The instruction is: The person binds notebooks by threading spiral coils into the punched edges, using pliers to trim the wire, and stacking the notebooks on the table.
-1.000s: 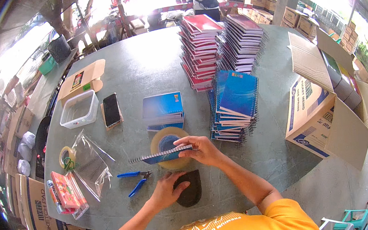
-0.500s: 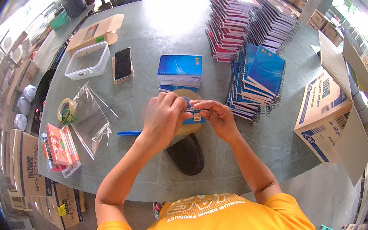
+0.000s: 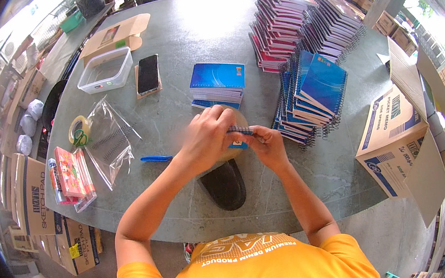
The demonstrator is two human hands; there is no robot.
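Note:
Over the near middle of the table, my left hand [image 3: 205, 141] and my right hand [image 3: 268, 146] meet at a small blue notebook [image 3: 238, 145]. A dark spiral coil [image 3: 242, 130] runs along its far edge, between my fingers. My right fingers pinch the notebook at the coil's right end. My left hand is closed at the left end of the coil; its fingertips are partly hidden. Under the notebook shows part of a round tan disc [image 3: 241, 118]. A dark sole-shaped pad [image 3: 225, 187] lies on the near side, and a blue pen [image 3: 157, 159] left of my left wrist.
Blue pads [image 3: 217, 80] are stacked ahead. Blue spiral notebooks [image 3: 317, 88] and red ones [image 3: 279, 30] pile up at right. An open carton [image 3: 391, 143] stands far right. Leftward are a phone [image 3: 148, 74], plastic tub [image 3: 106, 72], tape roll [image 3: 78, 127] and clear bag with coils [image 3: 112, 145].
My right fingers have drawn down and right, so more of the coil shows. My left hand has shifted slightly, still beside the notebook.

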